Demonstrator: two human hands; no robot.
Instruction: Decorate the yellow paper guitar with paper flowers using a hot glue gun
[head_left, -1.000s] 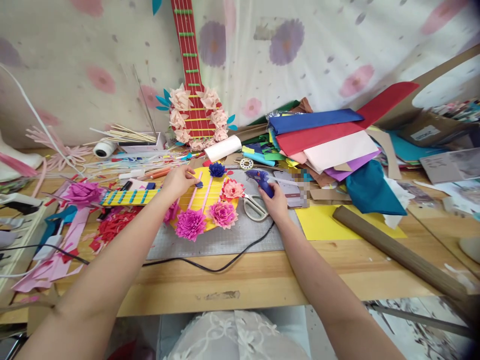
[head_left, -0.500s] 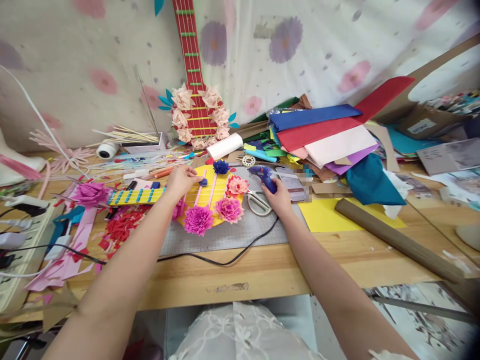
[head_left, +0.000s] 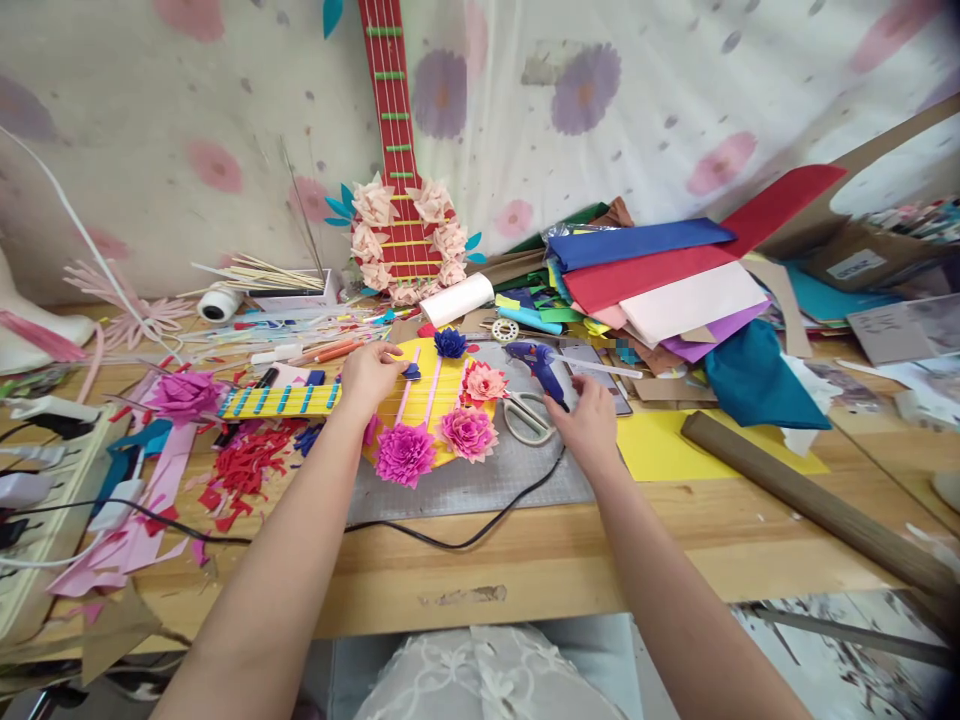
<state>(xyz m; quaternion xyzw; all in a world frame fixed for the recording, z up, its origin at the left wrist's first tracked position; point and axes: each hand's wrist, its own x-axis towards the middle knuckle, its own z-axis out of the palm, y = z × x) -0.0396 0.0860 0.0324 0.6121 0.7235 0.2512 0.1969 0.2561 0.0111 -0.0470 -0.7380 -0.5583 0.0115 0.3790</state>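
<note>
A small dark blue paper piece [head_left: 412,371] is pinched in the fingers of my left hand [head_left: 371,375], over the yellow body of a paper guitar [head_left: 424,400]. A blue paper flower [head_left: 451,343], a magenta flower [head_left: 405,455] and pink flowers [head_left: 470,433] sit around its edge. The blue glue gun [head_left: 538,366] lies on the grey cutting mat [head_left: 480,485], a clear glue stick jutting from its back. My right hand [head_left: 590,425] is at the lower end of its handle, thumb and fingers apart. Scissors [head_left: 528,418] lie beside the gun.
A red paper guitar [head_left: 409,230] leans against the curtain. Coloured paper sheets [head_left: 675,265] are piled at the back right, near a brown paper roll [head_left: 795,495]. Red scraps [head_left: 251,465] and a power strip [head_left: 60,510] are on the left. A black cord [head_left: 457,543] crosses the front.
My right hand has slid back and right off the glue gun's handle, its fingers loosening. The gun stays in place. My left hand still holds the blue piece; the view has shifted slightly.
</note>
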